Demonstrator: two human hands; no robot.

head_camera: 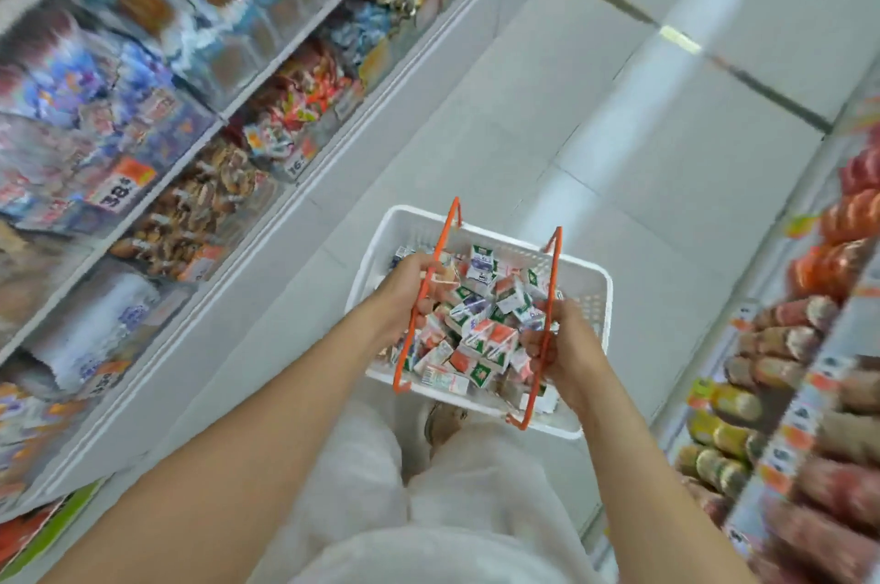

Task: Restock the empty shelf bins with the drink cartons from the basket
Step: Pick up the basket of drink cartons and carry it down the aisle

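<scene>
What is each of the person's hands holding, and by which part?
The left hand grips the left orange handle of the white basket; the right hand grips the right orange handle. Drink cartons lie inside.

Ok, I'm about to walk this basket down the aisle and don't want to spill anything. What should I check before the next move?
1. The left hand grips the near orange handle: ok.
2. The right hand grips the far orange handle: ok.
3. The drink cartons all lie inside the white basket: ok.
4. The tiled floor ahead shows nothing to trip on: ok.
5. An empty shelf bin is in sight: cannot tell. The snack shelves are blurred, and the bins that show look stocked.
</scene>
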